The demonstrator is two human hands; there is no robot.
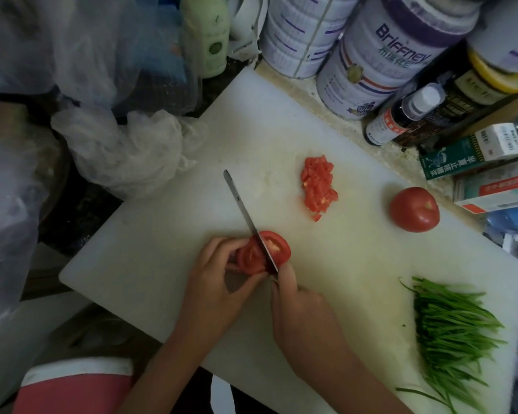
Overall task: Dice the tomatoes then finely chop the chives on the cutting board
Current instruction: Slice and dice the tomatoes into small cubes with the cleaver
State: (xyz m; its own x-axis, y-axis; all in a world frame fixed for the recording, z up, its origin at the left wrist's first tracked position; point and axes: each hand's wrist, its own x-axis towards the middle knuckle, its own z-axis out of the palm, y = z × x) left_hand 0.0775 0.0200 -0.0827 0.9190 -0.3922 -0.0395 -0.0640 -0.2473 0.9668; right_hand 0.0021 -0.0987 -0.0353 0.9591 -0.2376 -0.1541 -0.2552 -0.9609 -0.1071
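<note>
Near the front edge of the white cutting board (pixel 162 249), a single cut tomato (pixel 277 246) lies with its pale-ribbed red flesh facing up and its glossy skin showing along the right rim. One knife (pixel 243 209) stands in it, edge down. The narrow steel blade divides the piece into a left portion and a right portion. The knife's long axis runs diagonally, from the heel at the person's hand to a tip pointing away and to the left.

The left hand (pixel 219 282) pinches the left portion of the tomato, thumb and curled fingertips closed on its skin. The right hand (pixel 302 315) is wrapped round the knife handle, which is hidden inside the fist, and one finger reaches forward to the blade's heel.

Farther back on the board, near its centre, sits one elongated pile of diced tomato (pixel 317 186), small red cubes with a few strays at its near end. To the right, well apart from the pile, rests one whole tomato (pixel 414 209), round and uncut, its stem scar turned upward.

One bunch of chives (pixel 452 333) occupies the board's near right corner. Its thin green stalks lie roughly parallel, running from far-left to near-right and fanning out toward the near edge.

Plastic bags (pixel 126 150) crowd the board's left side. Large tins (pixel 380 55), a dark bottle (pixel 401 118) and small boxes (pixel 473 150) line the far edge.
</note>
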